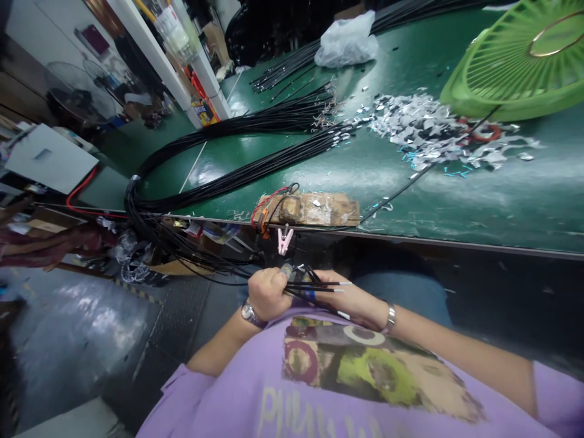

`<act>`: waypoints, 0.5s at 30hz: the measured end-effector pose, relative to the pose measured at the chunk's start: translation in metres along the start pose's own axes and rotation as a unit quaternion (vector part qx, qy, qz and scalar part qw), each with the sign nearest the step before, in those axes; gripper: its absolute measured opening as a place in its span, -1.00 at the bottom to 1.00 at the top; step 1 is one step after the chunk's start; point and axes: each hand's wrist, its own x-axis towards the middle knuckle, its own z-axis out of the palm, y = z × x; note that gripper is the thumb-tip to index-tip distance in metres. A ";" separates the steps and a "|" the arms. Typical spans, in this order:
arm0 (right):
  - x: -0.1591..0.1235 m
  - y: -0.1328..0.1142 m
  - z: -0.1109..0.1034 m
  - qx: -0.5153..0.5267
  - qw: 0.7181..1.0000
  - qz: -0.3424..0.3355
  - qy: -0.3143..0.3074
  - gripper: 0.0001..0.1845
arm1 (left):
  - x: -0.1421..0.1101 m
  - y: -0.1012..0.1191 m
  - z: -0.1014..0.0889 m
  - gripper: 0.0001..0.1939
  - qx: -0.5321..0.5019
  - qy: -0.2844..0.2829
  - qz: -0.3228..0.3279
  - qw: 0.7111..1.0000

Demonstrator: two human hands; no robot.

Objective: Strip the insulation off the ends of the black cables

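Note:
My left hand [267,293], a watch on its wrist, is closed around several thin black cables [237,267] in front of my body. Their white-tipped ends [340,287] stick out to the right, across my right hand [353,301]. The right hand's fingers are curled and mostly hidden behind the cables; a small dark and blue object [310,292] shows at them, its kind unclear. From the left hand the cables run up left to a large looped bundle of black cables [191,143] on the green table [479,207].
A wooden block [319,208] with a pink clip [285,241] hanging below it sits at the table edge. Silvery scraps [420,125] lie beside a green fan [515,67]. A plastic bag [347,39] rests on more cables. A white post [201,67] stands left.

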 end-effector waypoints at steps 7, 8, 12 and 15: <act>0.003 -0.007 -0.001 0.017 0.996 -0.044 0.076 -0.50 | 0.001 -0.001 0.000 -0.87 -0.011 0.014 0.002 1.000; 0.004 -0.008 -0.001 0.018 0.996 -0.048 0.071 -0.51 | 0.001 -0.001 0.000 -0.88 -0.014 0.014 0.002 1.000; 0.007 -0.007 0.004 0.018 0.997 -0.052 0.062 -0.51 | -0.003 -0.001 0.002 -0.85 -0.044 0.002 -0.011 0.999; 0.009 -0.002 0.006 -0.037 0.996 -0.063 0.049 -0.56 | -0.002 -0.002 0.002 -0.83 -0.125 -0.037 -0.090 0.987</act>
